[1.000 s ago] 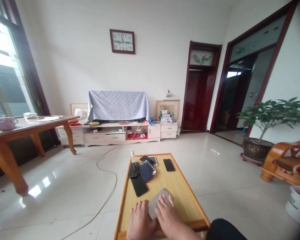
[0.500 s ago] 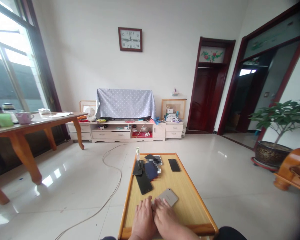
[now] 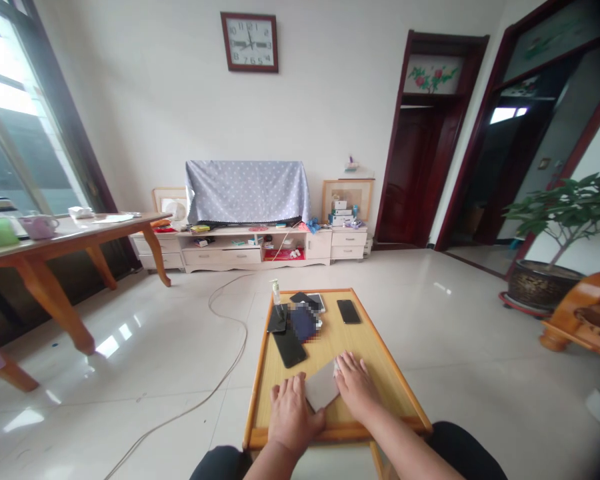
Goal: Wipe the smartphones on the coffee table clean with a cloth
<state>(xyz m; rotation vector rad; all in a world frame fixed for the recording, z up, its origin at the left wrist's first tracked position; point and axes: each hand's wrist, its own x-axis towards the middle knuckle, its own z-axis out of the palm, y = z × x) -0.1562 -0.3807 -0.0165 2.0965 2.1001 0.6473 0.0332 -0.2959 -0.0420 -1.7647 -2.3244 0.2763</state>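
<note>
- Grey phone (image 3: 321, 389) lies flat near the front edge of the small wooden counter (image 3: 380, 373), caught between both hands.
- Left hand (image 3: 291, 415) lies flat and spread beside the phone's near-left edge, thumb touching that side; its grip is wide and closes on nothing.
- Right hand (image 3: 356, 387) lies palm down at the phone's far-right edge, fingers fanned, likewise clasping nothing.
- To handle it well, I would judge that steady, even pressure from both sides keeps the slab from skating on the smooth top, and fingertips should work under an edge rather than press on the face.
- Black phone (image 3: 290, 348) lies just beyond, close enough to be nudged by a wide sweep, so movements are best kept short.
- Farther on sit a blurred dark device (image 3: 304, 322), another phone (image 3: 349, 311) apart at the right, and a pump bottle (image 3: 277, 294) upright at the far-left corner, which looks easy to topple.
</note>
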